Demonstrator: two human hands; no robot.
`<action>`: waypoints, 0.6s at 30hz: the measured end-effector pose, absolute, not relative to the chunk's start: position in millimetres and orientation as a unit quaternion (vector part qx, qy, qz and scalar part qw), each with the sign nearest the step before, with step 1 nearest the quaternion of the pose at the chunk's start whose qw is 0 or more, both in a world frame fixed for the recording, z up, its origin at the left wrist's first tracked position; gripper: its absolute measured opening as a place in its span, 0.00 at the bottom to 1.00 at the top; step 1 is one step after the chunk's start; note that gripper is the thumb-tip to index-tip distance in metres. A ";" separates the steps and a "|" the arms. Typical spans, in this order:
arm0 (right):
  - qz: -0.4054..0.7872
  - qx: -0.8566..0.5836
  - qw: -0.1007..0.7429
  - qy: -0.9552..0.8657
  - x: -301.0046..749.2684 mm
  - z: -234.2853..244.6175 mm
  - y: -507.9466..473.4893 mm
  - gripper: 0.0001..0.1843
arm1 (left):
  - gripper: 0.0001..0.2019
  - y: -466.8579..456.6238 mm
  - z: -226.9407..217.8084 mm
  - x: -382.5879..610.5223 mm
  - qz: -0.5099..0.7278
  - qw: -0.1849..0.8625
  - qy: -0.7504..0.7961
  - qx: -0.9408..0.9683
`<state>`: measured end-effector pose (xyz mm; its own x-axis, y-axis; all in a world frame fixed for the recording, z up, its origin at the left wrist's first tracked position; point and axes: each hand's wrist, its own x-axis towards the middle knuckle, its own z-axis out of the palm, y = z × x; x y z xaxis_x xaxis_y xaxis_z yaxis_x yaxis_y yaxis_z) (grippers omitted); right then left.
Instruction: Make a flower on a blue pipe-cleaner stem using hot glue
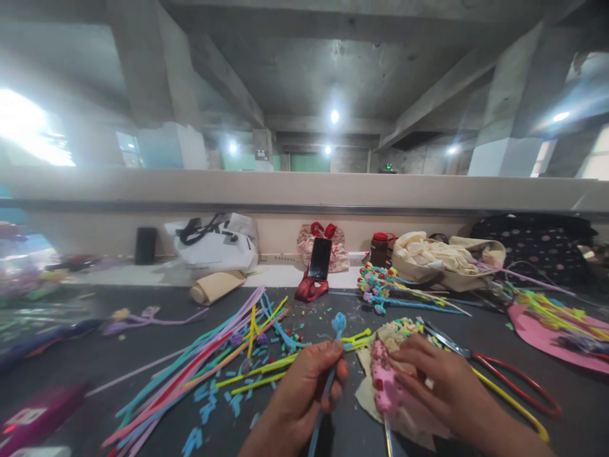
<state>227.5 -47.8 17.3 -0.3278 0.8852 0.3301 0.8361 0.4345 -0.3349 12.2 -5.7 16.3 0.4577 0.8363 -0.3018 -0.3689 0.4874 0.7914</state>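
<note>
My left hand (304, 390) is closed in a pinch on a blue pipe cleaner stem (328, 381) whose looped tip (339, 322) stands up above my fingers. My right hand (440, 381) lies curled over a pink object (384, 381) that rests on a beige cloth (368, 393) on the dark table; its fingertips press on the pink piece. Scissors with red handles (504, 374) lie just to the right of that hand.
A fan of coloured pipe cleaners (200, 362) and blue cut scraps (209, 406) covers the table at left. A phone on a red stand (318, 266), a white bag (214, 244), a red-lidded jar (379, 249), finished flower stems (380, 285) and a pink sheet (547, 333) lie farther back.
</note>
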 end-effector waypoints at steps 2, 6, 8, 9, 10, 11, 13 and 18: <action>0.116 -0.511 0.309 -0.794 217.1 25.2 -45.8 0.09 | 0.10 -7.6 13.9 13.8 0.377 0.794 0.339 0.335; 0.320 -0.492 0.415 -0.695 190.1 30.8 -34.3 0.07 | 0.10 -8.9 9.6 16.7 0.379 0.796 0.312 0.354; 0.365 -0.471 0.433 -0.676 179.3 29.8 -28.6 0.06 | 0.12 -8.3 8.9 17.8 0.369 0.792 0.312 0.372; 0.362 -0.461 0.438 -0.682 175.5 29.3 -26.7 0.05 | 0.12 -8.1 8.9 18.2 0.365 0.790 0.315 0.379; 0.345 -0.451 0.440 -0.696 172.9 29.0 -25.4 0.05 | 0.13 -8.1 9.0 18.5 0.364 0.788 0.317 0.382; 0.315 -0.442 0.440 -0.716 171.3 29.0 -24.8 0.04 | 0.13 -8.4 9.1 18.8 0.364 0.788 0.318 0.383; 0.230 -0.426 0.432 -0.761 170.6 29.5 -24.5 0.02 | 0.12 -9.2 9.2 19.2 0.367 0.789 0.321 0.374; 0.098 -0.379 0.419 -0.819 173.8 28.6 -22.2 0.03 | 0.10 -9.2 7.0 20.1 0.358 0.793 0.342 0.355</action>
<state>173.8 -22.2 28.6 -0.3618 0.7038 0.6114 0.5389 0.6930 -0.4789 20.1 -9.2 7.0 0.5088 0.8113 -0.2880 -0.3252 0.4908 0.8083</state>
